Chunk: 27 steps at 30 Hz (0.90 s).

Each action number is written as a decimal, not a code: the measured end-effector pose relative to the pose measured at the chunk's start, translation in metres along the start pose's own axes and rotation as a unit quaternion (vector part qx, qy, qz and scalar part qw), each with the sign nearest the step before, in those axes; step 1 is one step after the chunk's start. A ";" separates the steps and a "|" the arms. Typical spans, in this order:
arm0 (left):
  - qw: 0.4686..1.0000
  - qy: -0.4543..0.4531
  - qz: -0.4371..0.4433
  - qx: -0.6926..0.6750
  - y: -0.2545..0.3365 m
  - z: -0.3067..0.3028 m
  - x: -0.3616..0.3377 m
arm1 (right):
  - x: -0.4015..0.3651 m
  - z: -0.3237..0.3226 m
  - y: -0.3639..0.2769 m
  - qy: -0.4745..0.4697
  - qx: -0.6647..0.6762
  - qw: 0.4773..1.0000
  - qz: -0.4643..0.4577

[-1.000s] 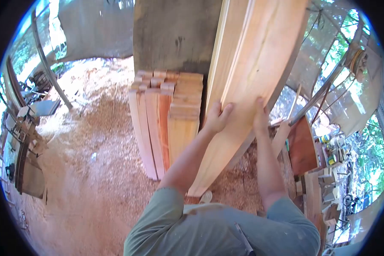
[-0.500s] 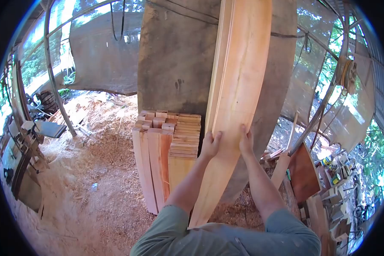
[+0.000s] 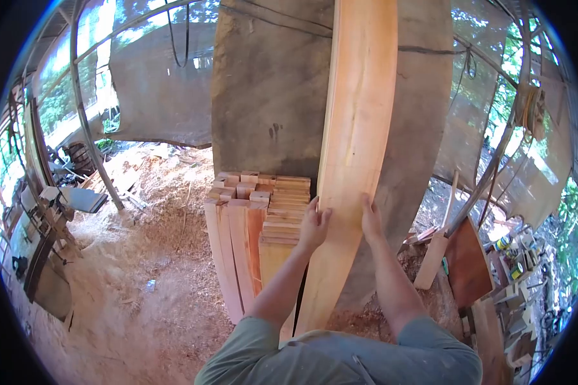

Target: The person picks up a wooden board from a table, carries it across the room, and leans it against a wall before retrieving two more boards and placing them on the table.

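Observation:
A long, wide, pale wooden board stands upright in front of me, running from the top of the view down to my waist. My left hand grips its left edge, thumb on the face and fingers around the side. On the right edge, my right hand holds the board at about the same height. Just left of the board stands a stack of thinner planks, beside thick reddish square posts.
A large dark panel stands behind the board. Wood shavings cover the ground at the left. A reddish-brown panel and several wood offcuts lie at the right. A slanting pole rises there.
The board has turned slightly, so less of its left edge shows and its face looks narrower. Both hands remain on it. The view has shifted a little.

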<state>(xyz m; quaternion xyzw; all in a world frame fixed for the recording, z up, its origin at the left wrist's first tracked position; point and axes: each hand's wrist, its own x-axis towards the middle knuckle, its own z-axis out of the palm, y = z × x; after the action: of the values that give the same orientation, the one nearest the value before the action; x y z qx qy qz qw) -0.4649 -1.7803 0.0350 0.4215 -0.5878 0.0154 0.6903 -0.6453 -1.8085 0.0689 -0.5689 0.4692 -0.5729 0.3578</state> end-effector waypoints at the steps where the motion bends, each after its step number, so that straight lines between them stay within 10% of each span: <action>1: 0.990 -0.064 -0.093 -0.091 0.005 -0.001 -0.002 | -0.002 0.003 0.006 0.022 0.008 0.999 -0.036; 11: 0.942 -0.167 -0.262 -0.127 0.016 -0.004 -0.010 | -0.031 0.011 -0.032 0.047 0.080 0.996 0.019; 18: 0.959 -0.141 -0.203 -0.137 0.007 0.004 -0.019 | -0.029 0.012 -0.026 0.041 0.073 0.996 -0.001; 23: 0.991 -0.044 -0.092 -0.089 0.011 0.010 -0.035 | -0.040 0.033 -0.011 0.232 -0.157 0.955 -0.096; 27: 0.964 -0.072 -0.212 -0.144 0.016 -0.010 -0.079 | -0.044 0.046 -0.020 0.293 -0.250 0.921 -0.053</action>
<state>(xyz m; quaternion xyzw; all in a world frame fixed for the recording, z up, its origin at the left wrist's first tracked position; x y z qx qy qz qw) -0.4896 -1.7271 -0.0208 0.4325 -0.5289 -0.2469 0.6872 -0.5934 -1.7668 0.0695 -0.4704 0.6504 -0.5961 0.0195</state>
